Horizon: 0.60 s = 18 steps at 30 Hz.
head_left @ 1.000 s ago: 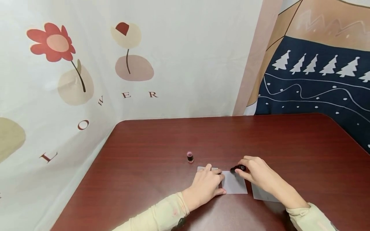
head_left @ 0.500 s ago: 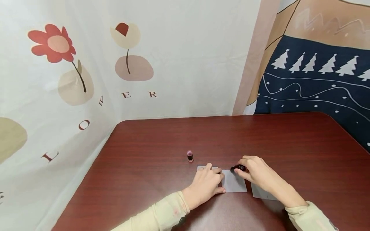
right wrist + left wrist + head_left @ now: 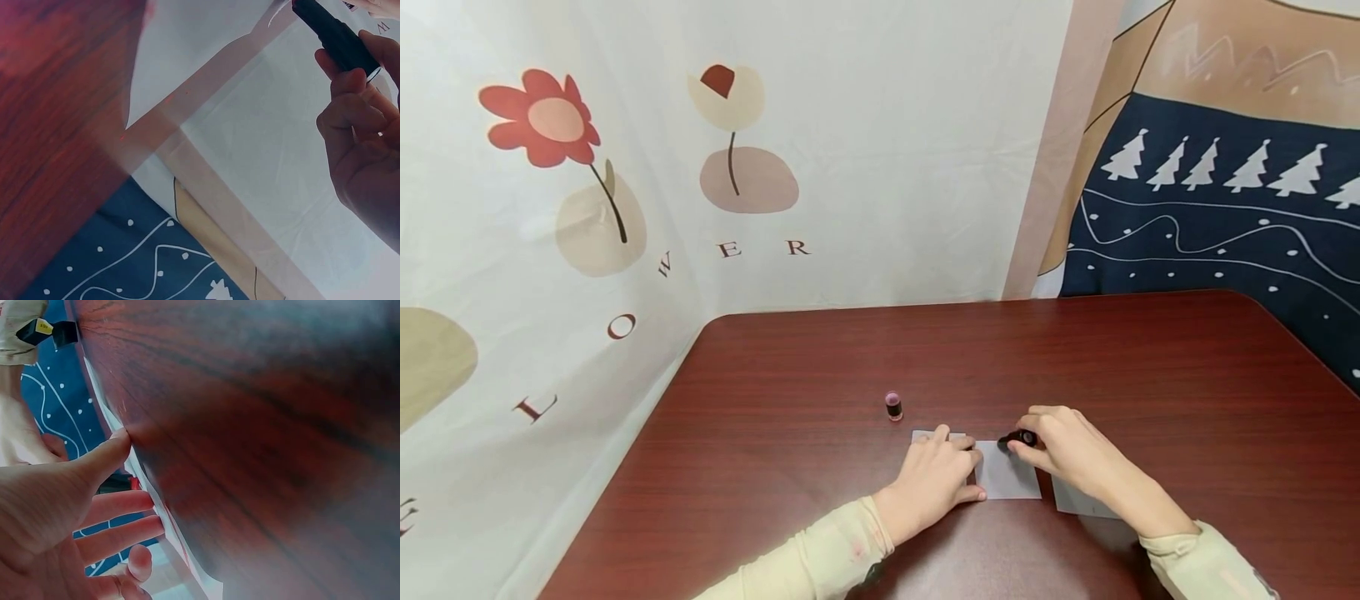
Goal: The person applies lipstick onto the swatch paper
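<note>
A small white sheet of paper (image 3: 1006, 477) lies on the table between the hands. My left hand (image 3: 932, 482) rests with spread fingers at its left edge and partly covers a second white sheet (image 3: 919, 436). My right hand (image 3: 1063, 442) pinches a thick black marker (image 3: 1025, 436), tilted with its tip at the top edge of the middle sheet. In the right wrist view, thumb and fingers curl round the black barrel (image 3: 340, 40). The left wrist view shows a red end (image 3: 135, 483) on the marker, near the paper. Any mark under the tip is hidden.
A small pink-and-black cylinder (image 3: 893, 406) stands upright behind the left hand. Another pale sheet (image 3: 1078, 500) lies partly under the right forearm. The reddish-brown table (image 3: 805, 367) meets a white flower-print cloth (image 3: 880, 167) and a navy tree-print cloth (image 3: 1210, 225).
The head view has shifted very slightly. Both hands, the marker and the sheets keep their places.
</note>
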Each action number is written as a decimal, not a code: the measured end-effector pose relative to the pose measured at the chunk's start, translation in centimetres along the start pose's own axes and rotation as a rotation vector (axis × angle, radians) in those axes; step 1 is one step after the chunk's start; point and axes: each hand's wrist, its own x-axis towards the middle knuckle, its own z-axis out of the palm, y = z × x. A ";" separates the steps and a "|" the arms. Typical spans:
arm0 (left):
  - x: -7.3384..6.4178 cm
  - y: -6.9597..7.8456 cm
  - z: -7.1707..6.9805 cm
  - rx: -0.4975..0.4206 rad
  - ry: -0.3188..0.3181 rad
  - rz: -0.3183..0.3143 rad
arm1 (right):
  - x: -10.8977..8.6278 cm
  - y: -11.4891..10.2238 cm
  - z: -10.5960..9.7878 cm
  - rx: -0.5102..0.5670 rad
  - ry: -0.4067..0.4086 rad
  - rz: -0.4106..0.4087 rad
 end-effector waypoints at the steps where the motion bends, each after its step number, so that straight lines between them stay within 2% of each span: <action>1: 0.0 0.0 0.0 -0.002 0.000 -0.001 | 0.0 0.0 0.0 0.000 -0.003 0.004; 18: -0.1 0.0 -0.1 -0.015 -0.005 0.001 | -0.1 -0.5 -0.2 -0.018 -0.035 0.060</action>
